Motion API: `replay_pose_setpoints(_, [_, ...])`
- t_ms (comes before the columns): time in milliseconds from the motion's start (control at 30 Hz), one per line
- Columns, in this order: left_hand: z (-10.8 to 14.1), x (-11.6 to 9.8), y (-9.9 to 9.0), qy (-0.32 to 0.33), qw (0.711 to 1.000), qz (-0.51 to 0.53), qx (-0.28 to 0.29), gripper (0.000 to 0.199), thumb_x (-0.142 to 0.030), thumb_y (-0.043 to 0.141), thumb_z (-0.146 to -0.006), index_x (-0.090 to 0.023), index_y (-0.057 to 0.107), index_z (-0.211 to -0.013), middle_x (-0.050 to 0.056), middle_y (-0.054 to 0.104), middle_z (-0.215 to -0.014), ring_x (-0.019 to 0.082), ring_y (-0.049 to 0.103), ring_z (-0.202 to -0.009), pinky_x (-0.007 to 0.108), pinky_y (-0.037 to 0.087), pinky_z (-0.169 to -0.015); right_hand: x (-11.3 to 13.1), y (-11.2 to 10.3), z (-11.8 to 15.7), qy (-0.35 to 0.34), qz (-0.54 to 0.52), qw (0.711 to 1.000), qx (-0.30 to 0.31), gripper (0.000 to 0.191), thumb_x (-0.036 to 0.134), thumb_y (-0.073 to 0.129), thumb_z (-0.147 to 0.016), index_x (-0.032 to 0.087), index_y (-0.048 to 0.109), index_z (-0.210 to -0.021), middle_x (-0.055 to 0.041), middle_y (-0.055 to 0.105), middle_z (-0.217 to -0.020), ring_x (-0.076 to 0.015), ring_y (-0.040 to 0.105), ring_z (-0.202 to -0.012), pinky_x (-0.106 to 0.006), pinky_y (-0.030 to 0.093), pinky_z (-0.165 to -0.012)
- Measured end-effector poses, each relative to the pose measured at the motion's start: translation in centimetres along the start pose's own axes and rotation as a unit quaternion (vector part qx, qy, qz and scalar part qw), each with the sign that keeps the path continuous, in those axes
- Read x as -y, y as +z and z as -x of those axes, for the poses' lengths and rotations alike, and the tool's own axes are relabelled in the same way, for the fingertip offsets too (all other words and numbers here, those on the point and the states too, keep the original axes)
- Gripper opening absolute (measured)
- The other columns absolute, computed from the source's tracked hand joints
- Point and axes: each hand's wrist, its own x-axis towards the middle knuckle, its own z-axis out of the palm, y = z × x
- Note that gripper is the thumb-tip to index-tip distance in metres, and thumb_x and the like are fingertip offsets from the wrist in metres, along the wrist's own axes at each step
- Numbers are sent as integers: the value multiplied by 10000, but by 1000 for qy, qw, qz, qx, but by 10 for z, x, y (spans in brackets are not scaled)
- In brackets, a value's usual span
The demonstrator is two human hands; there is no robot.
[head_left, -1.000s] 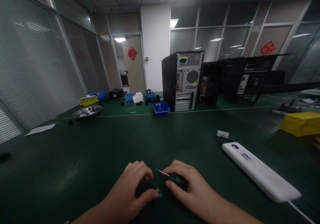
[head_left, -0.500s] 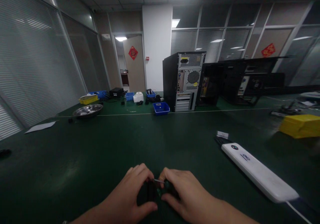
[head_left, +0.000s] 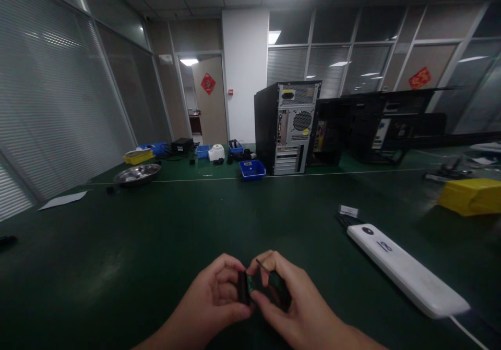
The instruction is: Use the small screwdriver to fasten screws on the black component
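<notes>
Both hands are close together above the green table, low in the middle of the head view. My left hand [head_left: 217, 295] is closed on a small black part [head_left: 243, 287], held upright between thumb and fingers. Against its right side is a small green piece like a circuit board [head_left: 250, 283], which the thumb and fingertips of my right hand [head_left: 287, 298] pinch. A thin dark tool with a metal shaft [head_left: 263, 265] also lies in my right hand; its handle is partly hidden in the palm.
A white power bank marked 18 [head_left: 407, 269] lies at the right with a cable. Farther back stand a computer tower [head_left: 268, 131], a blue tray [head_left: 252, 169], a metal dish [head_left: 136, 175] and a yellow bin [head_left: 469, 196].
The tool's shaft has swung up and away from my left fingertips. My left fingers have curled around the black part, and my right fingertips now meet the green piece.
</notes>
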Motion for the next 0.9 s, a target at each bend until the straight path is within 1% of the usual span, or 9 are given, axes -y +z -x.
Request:
replay_pose_setpoints(167, [-1,4,3,16,1000,11,-15,420,-102,839,-642,-170,554,-942,47,706,-951,142,669,-759,263,468,-668,2,4,1,1,-7,1000,14,243,44,576,-779,236,453,-865,-30,638,-953,-152,599,-757,-225,466,-632])
replay_pose_setpoints(333, [1,0,8,19,999,19,-22,414,-97,841,-643,-170,542,-919,42,706,-922,152,666,-776,278,471,-697,3,3,2,-24,41,999,7,247,48,568,-760,242,453,-859,-15,643,-909,-151,606,-735,-229,462,-635])
replay_pose_setpoints(433, [3,-5,10,20,999,-6,-25,412,-131,837,-662,-175,533,-937,47,703,-928,162,656,-791,297,467,-719,5,2,1,-48,79,996,8,242,48,547,-769,248,444,-858,-15,661,-915,-151,638,-758,-222,465,-645])
replay_pose_setpoints(500, [5,-8,11,20,999,-39,-33,394,-153,824,-687,-178,524,-943,43,701,-893,167,648,-782,301,459,-713,6,2,1,-71,110,991,6,247,49,536,-772,253,432,-865,-18,673,-925,-156,660,-785,-219,468,-656])
replay_pose_setpoints(633, [6,-10,12,27,994,-93,-41,360,-175,803,-726,-180,518,-946,41,693,-865,183,642,-794,316,450,-723,5,3,1,-100,153,983,1,270,42,521,-771,260,406,-880,-17,685,-919,-152,674,-778,-208,474,-654])
replay_pose_setpoints(700, [6,-10,12,36,996,-72,-33,333,-220,788,-755,-180,526,-957,45,686,-883,190,642,-826,325,453,-744,5,3,1,-100,159,982,3,271,41,518,-775,262,403,-882,-16,687,-932,-149,678,-787,-204,480,-663])
replay_pose_setpoints(800, [5,-8,14,47,998,-14,-28,296,-312,758,-791,-178,547,-950,45,676,-886,196,640,-855,332,464,-762,6,4,2,-99,165,981,2,270,46,517,-781,263,403,-892,-16,692,-949,-151,684,-791,-204,487,-657])
replay_pose_setpoints(900, [3,-7,16,46,998,5,-43,267,-318,759,-792,-176,567,-912,10,659,-820,156,627,-772,282,465,-700,6,5,1,-112,176,978,-1,244,58,508,-804,259,403,-894,-26,695,-919,-158,682,-751,-213,495,-632])
